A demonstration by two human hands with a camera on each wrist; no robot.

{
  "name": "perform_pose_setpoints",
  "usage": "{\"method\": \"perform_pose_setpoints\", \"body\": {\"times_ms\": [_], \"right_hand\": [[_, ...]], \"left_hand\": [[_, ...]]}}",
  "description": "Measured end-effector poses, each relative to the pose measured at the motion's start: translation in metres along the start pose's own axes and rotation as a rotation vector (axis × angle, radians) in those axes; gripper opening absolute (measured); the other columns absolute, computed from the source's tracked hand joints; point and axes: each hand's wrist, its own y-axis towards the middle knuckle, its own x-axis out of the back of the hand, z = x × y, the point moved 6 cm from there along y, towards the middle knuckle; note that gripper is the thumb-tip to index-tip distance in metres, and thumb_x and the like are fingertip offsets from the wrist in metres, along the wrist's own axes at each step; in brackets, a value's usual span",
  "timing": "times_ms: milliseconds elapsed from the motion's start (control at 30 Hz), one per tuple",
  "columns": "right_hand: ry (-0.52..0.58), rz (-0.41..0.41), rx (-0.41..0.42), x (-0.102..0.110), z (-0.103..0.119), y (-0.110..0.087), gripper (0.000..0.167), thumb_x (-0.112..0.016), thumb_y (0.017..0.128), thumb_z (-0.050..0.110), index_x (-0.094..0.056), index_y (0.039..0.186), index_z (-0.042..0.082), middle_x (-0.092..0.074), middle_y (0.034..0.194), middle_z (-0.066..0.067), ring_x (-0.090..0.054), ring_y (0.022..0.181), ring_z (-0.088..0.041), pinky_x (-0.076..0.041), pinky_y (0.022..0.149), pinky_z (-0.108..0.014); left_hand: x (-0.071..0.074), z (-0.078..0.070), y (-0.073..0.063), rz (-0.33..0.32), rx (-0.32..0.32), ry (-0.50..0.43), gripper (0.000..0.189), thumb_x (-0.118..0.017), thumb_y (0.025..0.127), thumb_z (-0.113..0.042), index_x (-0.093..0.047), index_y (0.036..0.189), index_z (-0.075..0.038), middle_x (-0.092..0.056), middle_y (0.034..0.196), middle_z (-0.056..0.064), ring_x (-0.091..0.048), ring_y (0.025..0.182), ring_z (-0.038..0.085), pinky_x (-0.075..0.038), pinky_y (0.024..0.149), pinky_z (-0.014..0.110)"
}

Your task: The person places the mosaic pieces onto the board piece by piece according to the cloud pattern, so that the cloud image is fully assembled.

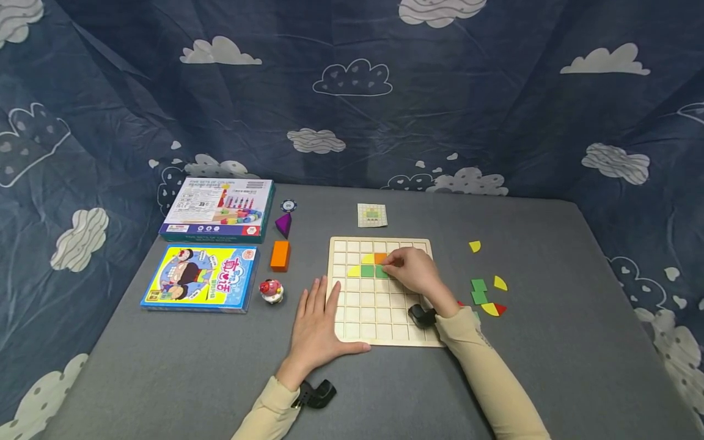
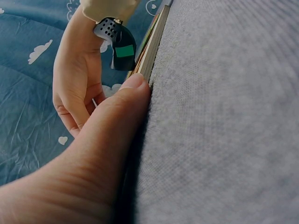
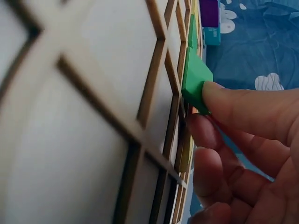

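A light wooden grid board (image 1: 357, 315) lies flat on the grey table. My left hand (image 1: 316, 330) rests at its lower left corner, fingers spread straight and the thumb along the front edge. Over the upper middle cells, my right hand (image 1: 415, 269) pinches a green square tile (image 3: 196, 77) between thumb and index finger, tilted at its cell in the right wrist view. Beside that tile sit another green square (image 1: 366, 271), an orange square (image 1: 379, 258) and yellow quarter-round tiles (image 1: 354, 271). A small printed pattern card (image 1: 372, 216) lies behind the board.
Loose green (image 1: 479, 285), yellow (image 1: 500, 283) and red (image 1: 500, 309) tiles lie right of the board. To the left are a white-and-purple box (image 1: 220, 208), a yellow-and-blue box (image 1: 200, 278), an orange block (image 1: 280, 256), a purple pyramid-like piece (image 1: 283, 225), a round chip (image 1: 288, 206) and a figurine (image 1: 271, 291).
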Motion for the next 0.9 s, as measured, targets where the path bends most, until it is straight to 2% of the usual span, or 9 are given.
{"method": "perform_pose_setpoints", "body": {"times_ms": [400,633,900], "right_hand": [[-0.030,0.010,0.009,0.001,0.003,-0.001,0.006,-0.076,0.081,0.016,-0.073,0.081,0.011,-0.063,0.069,0.005,-0.056,0.064,-0.012,-0.044,0.062,-0.034],[0.060,0.047,0.047,0.012,-0.007,-0.017,0.008,-0.073,0.084,0.016,-0.074,0.088,0.009,-0.061,0.072,0.003,-0.051,0.063,-0.015,-0.041,0.059,-0.032],[0.107,-0.055,0.027,0.041,-0.040,-0.047,0.013,-0.072,0.086,0.018,-0.073,0.093,0.007,-0.057,0.067,0.002,-0.044,0.056,-0.016,-0.033,0.049,-0.027]], "left_hand": [[0.000,0.000,0.000,0.009,0.006,-0.004,0.130,-0.055,0.056,-0.089,-0.019,0.152,-0.009,-0.010,0.156,0.018,-0.005,0.143,0.029,-0.002,0.113,0.045],[0.001,0.000,0.000,0.004,0.000,-0.013,0.130,-0.057,0.056,-0.088,-0.020,0.152,-0.008,-0.012,0.156,0.018,-0.005,0.143,0.029,-0.003,0.113,0.045],[0.001,0.000,0.000,-0.004,-0.006,-0.021,0.130,-0.057,0.056,-0.088,-0.021,0.152,-0.008,-0.012,0.156,0.018,-0.005,0.143,0.029,-0.004,0.113,0.046]]}}
